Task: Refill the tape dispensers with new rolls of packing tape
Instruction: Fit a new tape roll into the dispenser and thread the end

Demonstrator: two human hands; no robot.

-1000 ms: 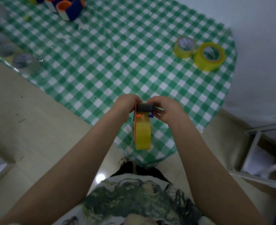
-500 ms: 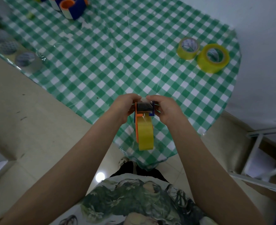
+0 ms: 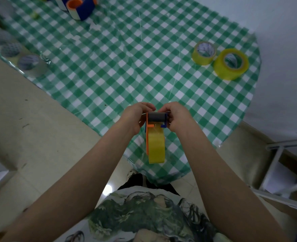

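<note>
Dispenser [image 3: 156, 122]: held above near edge of surface [image 3: 126, 67], yellow roll [image 3: 156, 147] seated.
Left hand [image 3: 137, 117]: curls around orange side.
Right hand [image 3: 177, 117]: pinches blue side.
Handling: probably light, stiff plastic; grip side plates.

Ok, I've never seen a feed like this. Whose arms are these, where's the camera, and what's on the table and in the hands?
There is no machine here. These are a person's bare arms, and the only camera sits on their head, looking forward and down. The left hand and right hand grip a dispenser from either side. It is orange and blue with a grey roller, and a yellow roll sits in it. The table has a green check cloth. At its far right lie a smaller roll and a bigger roll, both yellow. Clear rolls line the left edge, and more dispensers stand at the top.
</note>
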